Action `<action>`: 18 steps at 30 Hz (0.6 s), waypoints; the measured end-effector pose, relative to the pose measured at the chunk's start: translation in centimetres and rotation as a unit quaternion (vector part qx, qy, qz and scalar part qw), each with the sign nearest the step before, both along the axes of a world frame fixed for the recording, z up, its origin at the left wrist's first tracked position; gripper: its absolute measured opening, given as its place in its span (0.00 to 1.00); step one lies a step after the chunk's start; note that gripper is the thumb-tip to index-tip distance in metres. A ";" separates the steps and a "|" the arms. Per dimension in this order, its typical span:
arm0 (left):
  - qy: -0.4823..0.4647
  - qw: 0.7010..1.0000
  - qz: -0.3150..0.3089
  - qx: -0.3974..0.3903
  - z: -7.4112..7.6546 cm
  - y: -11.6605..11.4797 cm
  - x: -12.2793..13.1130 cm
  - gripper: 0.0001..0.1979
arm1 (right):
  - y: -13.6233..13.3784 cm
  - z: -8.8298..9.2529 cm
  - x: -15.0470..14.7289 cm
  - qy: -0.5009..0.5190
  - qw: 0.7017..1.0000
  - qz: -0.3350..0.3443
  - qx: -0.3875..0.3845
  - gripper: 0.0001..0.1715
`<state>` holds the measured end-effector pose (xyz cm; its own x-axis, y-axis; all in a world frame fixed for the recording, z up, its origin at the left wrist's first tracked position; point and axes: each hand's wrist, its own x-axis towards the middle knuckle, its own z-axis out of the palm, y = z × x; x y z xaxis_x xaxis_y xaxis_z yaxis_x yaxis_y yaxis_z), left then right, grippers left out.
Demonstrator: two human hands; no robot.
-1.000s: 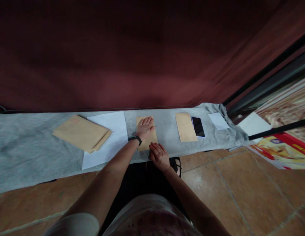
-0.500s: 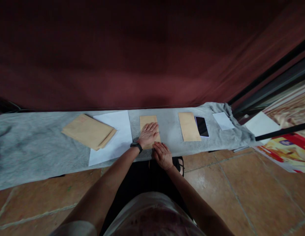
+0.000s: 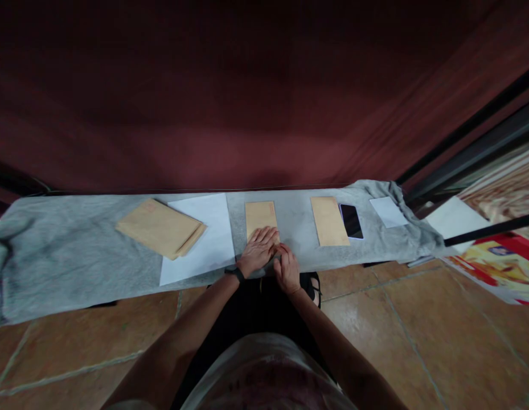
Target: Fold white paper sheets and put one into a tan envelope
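Observation:
A small brown envelope (image 3: 259, 217) lies lengthwise on the grey cloth (image 3: 76, 250) straight ahead of me. My left hand (image 3: 258, 250), with a black band at the wrist, lies flat on the envelope's near end with the fingers stretched out. My right hand (image 3: 286, 267) rests just right of it at the envelope's near right corner, fingers bent down against the edge; whether they pinch anything is hidden.
To the left lie a white sheet (image 3: 202, 236) and a stack of brown envelopes (image 3: 160, 228). To the right lie another brown envelope (image 3: 329, 221), a dark phone (image 3: 351, 220) and a small white paper (image 3: 388, 211). A maroon curtain hangs behind; tiled floor lies below.
My left hand has slid toward me along the envelope, from its far half to its near end. My right hand has drawn in beside it. The view has shifted slightly.

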<state>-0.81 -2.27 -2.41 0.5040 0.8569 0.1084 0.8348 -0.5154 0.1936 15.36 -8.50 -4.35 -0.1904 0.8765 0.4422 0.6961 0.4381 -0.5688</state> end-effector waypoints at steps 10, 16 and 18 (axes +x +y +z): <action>-0.001 0.999 -0.037 0.009 0.6 -3.8 -0.2 0.28 | 0.0 0.1 -0.1 -0.047 0.999 -0.010 -0.007 0.28; 0.020 0.998 -0.050 0.019 0.4 -6.2 -0.4 0.28 | -0.1 0.4 -0.3 -0.084 0.996 -0.006 -0.022 0.27; 0.029 0.998 -0.053 0.022 0.3 -6.7 -0.6 0.29 | -0.1 0.6 -0.3 -0.101 0.994 0.000 -0.033 0.27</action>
